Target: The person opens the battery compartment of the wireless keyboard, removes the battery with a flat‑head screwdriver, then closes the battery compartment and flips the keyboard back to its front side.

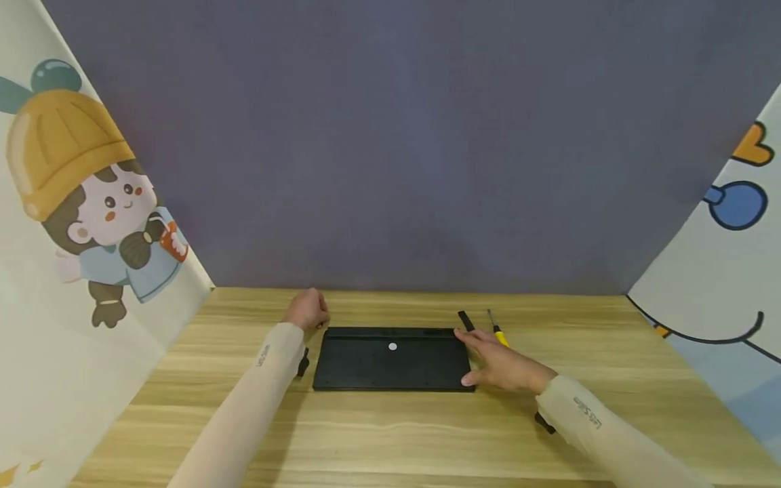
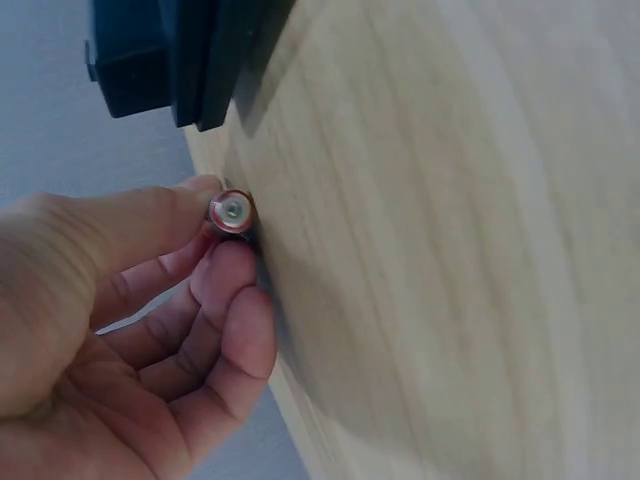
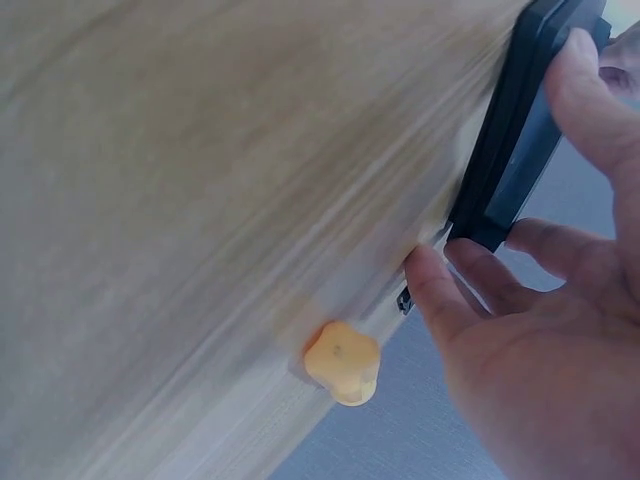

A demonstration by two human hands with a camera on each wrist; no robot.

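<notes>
A black keyboard lies face down on the table, with a white round sticker on its underside. Left of its far corner is my left hand; the left wrist view shows this hand pinching a small cylindrical battery, end toward the camera, close to the tabletop. My right hand spans the keyboard's right end, thumb at the near corner and index finger at the far one. Seen from the right wrist, that hand touches the keyboard with extended fingers.
Beyond the right hand lie a narrow black strip, perhaps a battery cover, and a screwdriver with a yellow handle. A grey-blue panel rises at the wooden table's back edge. Walls with cartoon drawings flank it.
</notes>
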